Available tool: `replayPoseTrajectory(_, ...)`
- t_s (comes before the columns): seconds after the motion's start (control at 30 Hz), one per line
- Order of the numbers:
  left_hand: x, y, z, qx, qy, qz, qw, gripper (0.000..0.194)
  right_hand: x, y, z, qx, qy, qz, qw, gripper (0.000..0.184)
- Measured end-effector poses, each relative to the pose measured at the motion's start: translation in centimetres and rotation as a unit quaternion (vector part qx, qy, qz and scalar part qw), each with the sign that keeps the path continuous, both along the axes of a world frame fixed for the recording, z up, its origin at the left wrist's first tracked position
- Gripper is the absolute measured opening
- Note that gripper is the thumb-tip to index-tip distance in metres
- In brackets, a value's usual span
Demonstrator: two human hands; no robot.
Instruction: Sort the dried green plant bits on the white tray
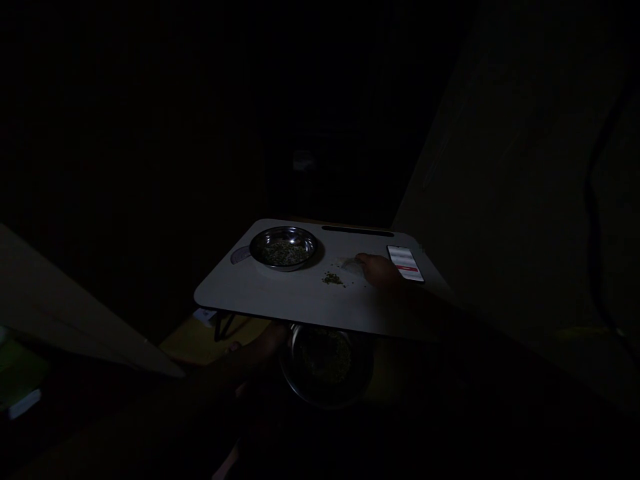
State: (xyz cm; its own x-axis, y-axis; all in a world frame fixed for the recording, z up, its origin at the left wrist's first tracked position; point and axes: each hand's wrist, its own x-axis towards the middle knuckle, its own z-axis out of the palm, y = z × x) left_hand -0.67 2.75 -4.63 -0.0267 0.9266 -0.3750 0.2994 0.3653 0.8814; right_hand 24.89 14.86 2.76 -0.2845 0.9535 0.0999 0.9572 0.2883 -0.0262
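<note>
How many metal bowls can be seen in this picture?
2. One bowl stands on the table, at its far left. The other bowl is below the near edge, beside the left hand. The dark may hide more.

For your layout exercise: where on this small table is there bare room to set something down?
The table is bare along its near edge and left corner, below the bowl. It is crowded on the right: the seed pile, right hand and phone sit close together.
</note>
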Motion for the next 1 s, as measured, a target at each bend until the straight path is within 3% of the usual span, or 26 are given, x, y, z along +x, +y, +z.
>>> replayPoseTrajectory(0.37,0.4,0.1,0.6,-0.005,0.008,-0.024,1.0,0.028,-0.6,0.0,0.0,0.015,-0.013,0.007,1.0,0.035)
replayPoseTrajectory(0.53,0.5,0.1,0.8,0.008,0.021,0.004,1.0,0.03,-0.5,0.2,0.0,0.017,-0.009,0.007,1.0,0.035)
replayPoseTrajectory(1.0,-0.3,0.6,-0.9,0.001,-0.013,-0.011,1.0,0.029,-0.7,-0.1,-0.2,0.02,-0.024,0.016,0.999,0.035)
